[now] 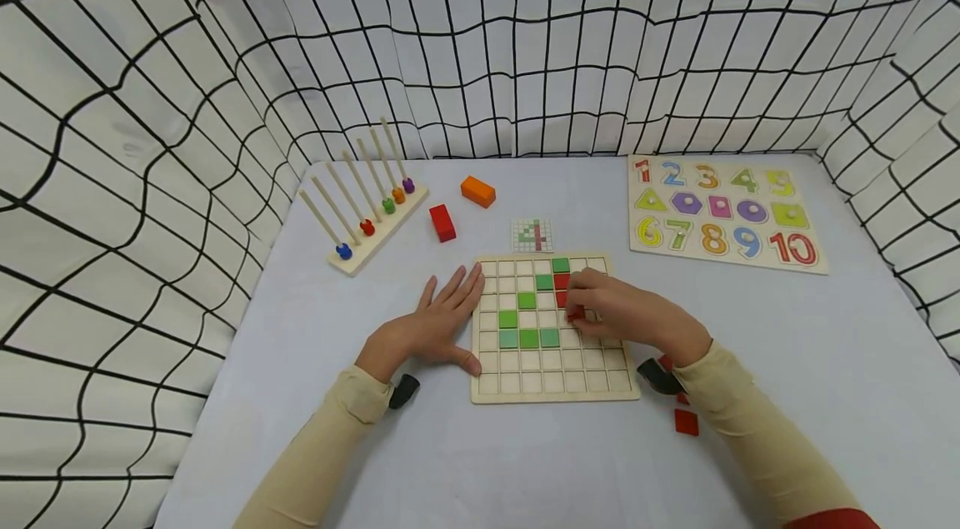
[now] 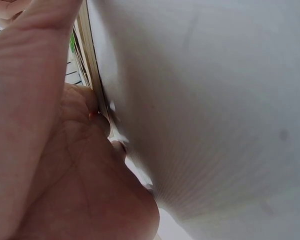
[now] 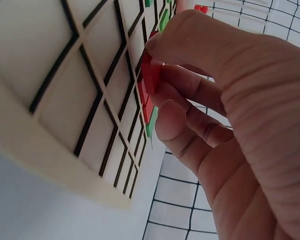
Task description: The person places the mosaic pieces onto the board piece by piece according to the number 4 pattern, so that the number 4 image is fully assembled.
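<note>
A wooden grid board (image 1: 552, 381) lies on the table, with several green tiles (image 1: 528, 338) and red tiles (image 1: 562, 281) set in its squares. My left hand (image 1: 435, 325) rests flat with spread fingers along the board's left edge, the thumb at its lower left corner. Over the right half of the board, my right hand (image 1: 630, 312) pinches a red square tile (image 3: 150, 75) between thumb and fingers. That tile is tilted close over the squares, just below the placed red ones. The left wrist view shows mostly the palm (image 2: 90, 185) against the table.
Behind the board lies a small pattern card (image 1: 532, 235). Loose red tiles (image 1: 686, 421) sit by my right forearm. Farther back are a red block (image 1: 442, 222), an orange block (image 1: 477, 192), a peg stand (image 1: 378, 233) and a number puzzle (image 1: 727, 212). Black netting (image 1: 517, 54) surrounds the table.
</note>
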`<state>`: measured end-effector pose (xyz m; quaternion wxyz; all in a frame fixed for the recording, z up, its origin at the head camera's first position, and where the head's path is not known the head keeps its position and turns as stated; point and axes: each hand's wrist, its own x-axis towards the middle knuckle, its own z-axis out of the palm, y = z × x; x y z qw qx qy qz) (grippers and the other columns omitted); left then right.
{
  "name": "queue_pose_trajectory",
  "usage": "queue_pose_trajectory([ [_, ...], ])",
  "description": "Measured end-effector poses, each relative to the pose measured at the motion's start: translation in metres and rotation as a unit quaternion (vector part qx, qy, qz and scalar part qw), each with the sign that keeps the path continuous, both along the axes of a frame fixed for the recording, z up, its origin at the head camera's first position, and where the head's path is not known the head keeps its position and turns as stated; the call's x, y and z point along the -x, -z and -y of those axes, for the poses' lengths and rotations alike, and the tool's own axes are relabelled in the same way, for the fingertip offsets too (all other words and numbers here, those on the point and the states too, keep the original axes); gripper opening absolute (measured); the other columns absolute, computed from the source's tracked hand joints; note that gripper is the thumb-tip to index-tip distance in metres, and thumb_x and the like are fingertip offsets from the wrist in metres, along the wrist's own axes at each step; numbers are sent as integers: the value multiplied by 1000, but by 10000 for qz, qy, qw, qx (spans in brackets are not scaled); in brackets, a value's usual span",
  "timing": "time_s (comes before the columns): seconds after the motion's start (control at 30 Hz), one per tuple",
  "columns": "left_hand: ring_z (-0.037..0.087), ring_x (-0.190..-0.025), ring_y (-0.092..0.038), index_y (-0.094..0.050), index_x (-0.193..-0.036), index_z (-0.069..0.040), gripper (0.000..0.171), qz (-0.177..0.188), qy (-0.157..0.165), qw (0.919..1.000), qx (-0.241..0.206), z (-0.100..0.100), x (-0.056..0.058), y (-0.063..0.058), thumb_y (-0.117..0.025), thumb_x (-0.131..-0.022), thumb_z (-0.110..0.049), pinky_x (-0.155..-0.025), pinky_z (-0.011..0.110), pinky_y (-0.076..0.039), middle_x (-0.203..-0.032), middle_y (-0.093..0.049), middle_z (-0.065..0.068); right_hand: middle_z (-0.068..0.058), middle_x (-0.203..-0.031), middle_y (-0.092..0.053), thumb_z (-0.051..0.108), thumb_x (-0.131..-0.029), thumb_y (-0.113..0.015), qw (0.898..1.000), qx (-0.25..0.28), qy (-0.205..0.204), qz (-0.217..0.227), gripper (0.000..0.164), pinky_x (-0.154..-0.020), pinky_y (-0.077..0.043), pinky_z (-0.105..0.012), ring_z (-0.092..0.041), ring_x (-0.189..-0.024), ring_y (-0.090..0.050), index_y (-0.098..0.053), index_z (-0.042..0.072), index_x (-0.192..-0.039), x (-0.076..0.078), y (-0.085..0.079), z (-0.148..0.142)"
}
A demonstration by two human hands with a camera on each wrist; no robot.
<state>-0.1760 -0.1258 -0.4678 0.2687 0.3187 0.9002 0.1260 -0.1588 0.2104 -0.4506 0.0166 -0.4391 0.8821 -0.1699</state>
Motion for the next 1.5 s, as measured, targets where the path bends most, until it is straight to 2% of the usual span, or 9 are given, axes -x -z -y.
queue_pose_trajectory([
  [0.23,34,-168,21,9,-172,-6,142,47,-9,9999,-98,1,3,6,-85,-81,-64,-131,67,13,-181,21,8,-3,-94,-63,5,-91,-82,9998,-2,-120,141,9,-78,-51,-26,-14,-90,-51,-75,10,-89,4,5,12],
  [0.5,33,-169,19,8,-172,-9,143,29,-46,10000,38,-1,1,3,-86,-80,-65,-132,67,13,-181,20,6,-5,-94,-68,1,-89,-84,9993,270,-123,211,5,-77,-55,-26,-13,-87,-57,-81,4,-90,4,8,11],
  [0.8,33,-169,20,9,-172,-9,143,20,-44,10000,38,-1,1,4,-86,-80,-65,-132,67,13,-181,20,6,-7,-103,-69,3,-89,-83,9994,293,-167,124,5,-84,-59,-32,-18,-95,-61,-81,6,-93,-1,8,9],
  [0.97,34,-169,20,8,-172,-8,143,10,-26,10000,-3,0,1,3,-86,-80,-64,-132,67,13,-181,20,7,-8,-113,-70,7,-91,-84,9995,191,-3,232,10,-90,-61,-37,-22,-105,-64,-81,7,-100,-5,4,1],
  [1.2,35,-168,21,8,-171,-6,143,59,-15,10000,-62,1,2,5,-86,-81,-63,-131,68,13,-181,21,9,-11,-120,-69,7,-91,-84,9982,40,380,454,18,-93,-63,-39,-25,-110,-65,-81,5,-109,-10,-2,-12],
  [1.5,35,-168,20,8,-172,-7,142,5,8,10000,-65,1,1,3,-85,-81,-64,-132,68,13,-181,20,8,-11,-120,-71,8,-91,-85,9951,-189,780,574,20,-95,-63,-42,-26,-110,-66,-81,5,-111,-14,-7,-30],
])
